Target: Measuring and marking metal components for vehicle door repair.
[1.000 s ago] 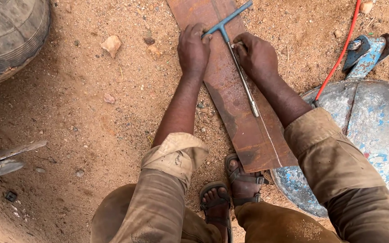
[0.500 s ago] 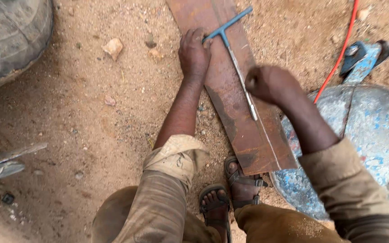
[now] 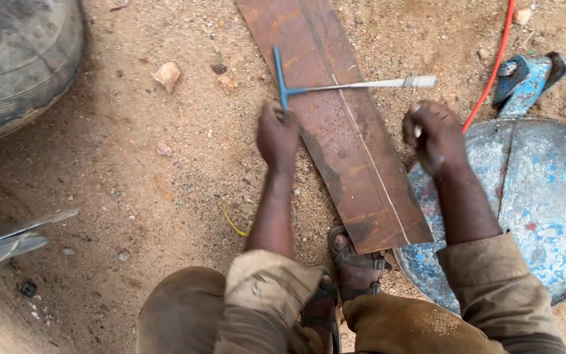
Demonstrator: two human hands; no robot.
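— Start at the fingers: what is each hand doing?

— The left hand is curled at the left edge of the rusty steel strip, its fingers closed on the lower end of the blue head of the T-square. The right hand hovers just off the strip's right edge, loosely clenched around something small and pale — too small to tell what it is.

— And the square itself?

— It lies across the strip, head against the left edge, blade reaching past the right edge. A pale scribed line runs lengthwise down the strip.

— How would you do this well?

— I'd press the head tight against the edge so the blade sits truly square, and keep the foot in the sandal on the strip's near end so nothing shifts.

— Counts?

— One strip, one square, two hands. Around them: one tyre, one blue drum lid, one red cable, all on sandy ground.
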